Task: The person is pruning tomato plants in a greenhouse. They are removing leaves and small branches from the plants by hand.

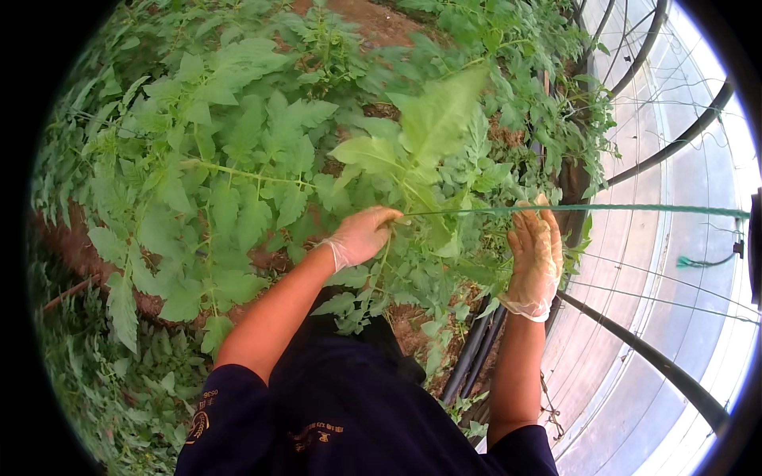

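Note:
My left hand, in a thin clear glove, pinches the green string beside a tomato plant's stem. Whether the stem is also in the pinch cannot be made out. Pale, slightly blurred leaves rise just beyond these fingertips. My right hand wears a stained clear glove. Its fingers are extended, with their tips at the string, which crosses them and runs taut to the right edge of view. No grip by the right fingers shows.
Dense tomato plants surround me on reddish soil. Dark pipes lie low near my right forearm. At the right stands a translucent greenhouse wall with curved dark ribs and wires. A short string end hangs there.

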`<action>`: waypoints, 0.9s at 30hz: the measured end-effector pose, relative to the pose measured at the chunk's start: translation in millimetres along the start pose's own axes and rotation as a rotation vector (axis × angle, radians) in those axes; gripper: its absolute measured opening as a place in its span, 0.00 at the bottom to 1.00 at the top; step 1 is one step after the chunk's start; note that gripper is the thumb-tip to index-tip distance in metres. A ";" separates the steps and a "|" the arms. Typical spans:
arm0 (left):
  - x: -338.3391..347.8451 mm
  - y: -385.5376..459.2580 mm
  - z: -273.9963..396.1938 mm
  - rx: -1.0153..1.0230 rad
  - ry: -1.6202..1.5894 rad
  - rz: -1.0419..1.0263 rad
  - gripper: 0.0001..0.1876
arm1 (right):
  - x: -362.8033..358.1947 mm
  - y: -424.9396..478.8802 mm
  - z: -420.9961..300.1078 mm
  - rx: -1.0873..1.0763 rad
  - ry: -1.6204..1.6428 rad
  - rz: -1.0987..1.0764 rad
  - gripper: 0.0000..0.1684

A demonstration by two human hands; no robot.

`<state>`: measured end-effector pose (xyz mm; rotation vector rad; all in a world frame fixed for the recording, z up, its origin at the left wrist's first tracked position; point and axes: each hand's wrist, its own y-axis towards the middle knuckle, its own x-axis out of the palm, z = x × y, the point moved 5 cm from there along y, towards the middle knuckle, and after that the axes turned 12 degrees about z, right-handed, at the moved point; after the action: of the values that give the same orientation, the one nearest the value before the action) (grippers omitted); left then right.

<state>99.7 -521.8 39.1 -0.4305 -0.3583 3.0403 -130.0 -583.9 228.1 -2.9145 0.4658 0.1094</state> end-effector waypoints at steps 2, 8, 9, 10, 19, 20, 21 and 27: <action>1.1 -1.5 2.0 -0.045 -0.047 0.118 0.30 | 1.7 -24.3 -1.9 -0.059 -0.057 0.053 0.30; 8.2 0.8 12.6 -0.091 0.236 0.428 0.24 | -15.4 -67.4 28.3 0.007 -0.193 0.023 0.24; 11.2 1.4 7.9 -0.115 0.287 0.471 0.21 | -21.2 -71.0 39.6 0.027 -0.184 0.011 0.23; 14.1 1.2 6.1 -0.118 0.194 0.500 0.19 | -26.0 -76.1 44.6 0.056 -0.178 0.000 0.22; 31.6 -2.2 -67.9 -0.647 -1.298 0.702 0.14 | -45.4 -99.3 56.7 0.049 -0.165 -0.116 0.18; 20.9 -13.2 -75.5 -0.580 -1.243 0.711 0.18 | -47.6 -101.4 53.3 0.042 -0.173 -0.157 0.17; 10.0 -29.7 -75.0 -0.596 -1.185 0.768 0.16 | -51.1 -104.2 52.4 0.059 -0.188 -0.201 0.16; -41.7 -208.2 -153.0 -0.882 0.042 0.626 0.10 | -31.5 -131.1 38.5 -0.276 -0.529 -0.729 0.12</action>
<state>186.0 -289.0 -43.7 -0.7423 -1.8946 3.2204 -120.2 -444.5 216.2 -2.9225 -0.7315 0.8486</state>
